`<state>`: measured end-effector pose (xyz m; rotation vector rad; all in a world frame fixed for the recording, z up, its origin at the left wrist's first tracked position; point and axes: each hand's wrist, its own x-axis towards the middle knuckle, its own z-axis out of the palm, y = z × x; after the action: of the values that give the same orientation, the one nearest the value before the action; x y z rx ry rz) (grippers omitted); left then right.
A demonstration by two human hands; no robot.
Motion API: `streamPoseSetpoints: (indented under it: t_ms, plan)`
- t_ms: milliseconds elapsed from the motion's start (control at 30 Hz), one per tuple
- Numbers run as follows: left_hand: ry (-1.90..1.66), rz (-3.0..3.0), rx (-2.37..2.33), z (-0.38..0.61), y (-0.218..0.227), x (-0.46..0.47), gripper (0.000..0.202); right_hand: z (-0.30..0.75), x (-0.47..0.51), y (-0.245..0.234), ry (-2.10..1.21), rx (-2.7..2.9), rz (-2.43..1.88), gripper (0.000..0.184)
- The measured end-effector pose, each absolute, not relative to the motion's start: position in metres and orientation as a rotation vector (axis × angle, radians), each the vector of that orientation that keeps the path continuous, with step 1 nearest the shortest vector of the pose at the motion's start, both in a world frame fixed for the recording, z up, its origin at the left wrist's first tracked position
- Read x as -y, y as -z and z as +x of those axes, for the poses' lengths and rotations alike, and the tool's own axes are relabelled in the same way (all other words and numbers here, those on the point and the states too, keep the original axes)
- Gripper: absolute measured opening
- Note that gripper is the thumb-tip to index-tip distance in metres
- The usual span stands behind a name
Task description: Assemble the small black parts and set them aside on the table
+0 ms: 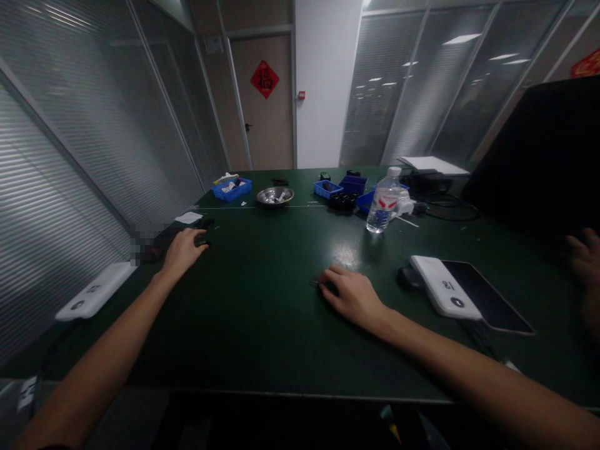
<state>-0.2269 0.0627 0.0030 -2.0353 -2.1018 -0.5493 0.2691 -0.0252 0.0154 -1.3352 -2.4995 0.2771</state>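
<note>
My left hand (184, 253) reaches to the left side of the green table (262, 300). Its thumb and forefinger are apart, beside small black items (204, 223) that are too dark to name. My right hand (351, 294) rests on the tabletop right of the middle, with its fingers curled and the thumb drawn in towards them. A tiny thin piece (315, 283) pokes out at its fingertips; its kind is too small to make out.
Farther back are a blue tray (232, 189), a metal bowl (275, 197), a small blue basket (327, 188) and a water bottle (384, 201). White power banks (96, 290) lie left and right, the right one by a tablet (487, 297). Another person's hand (585, 256) shows at right.
</note>
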Motion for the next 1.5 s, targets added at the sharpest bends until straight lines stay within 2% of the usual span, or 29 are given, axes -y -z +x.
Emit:
streamPoseSetpoints:
  t_ms: [133, 267, 433, 567, 1067, 1500]
  plan:
    - [0.637, -2.086, 2.243, -0.223, -0.004, -0.062, 0.038, 0.268, 0.025, -0.016, -0.287, 2.499, -1.335, 0.019]
    - [0.657, -2.297, 2.184, -0.189, -0.007, -0.056, 0.032, 0.269, 0.024, -0.016, -0.296, 2.49, -1.307, 0.019]
    - [0.796, -3.015, 1.814, -0.088, -0.013, -0.025, 0.031, 0.268, 0.023, -0.016, -0.328, 2.517, -1.244, 0.021]
    - [0.862, -3.316, 1.533, -0.016, -0.012, 0.002, 0.025, 0.265, 0.026, -0.015, -0.331, 2.556, -1.127, 0.021]
    - [1.053, -3.321, 1.593, 0.003, -0.005, 0.013, 0.022, 0.264, 0.025, -0.014, -0.354, 2.545, -1.111, 0.021]
    - [1.17, -3.3, 1.63, 0.001, -0.003, 0.016, 0.019, 0.259, 0.035, -0.017, -0.243, 2.562, -1.073, 0.023]
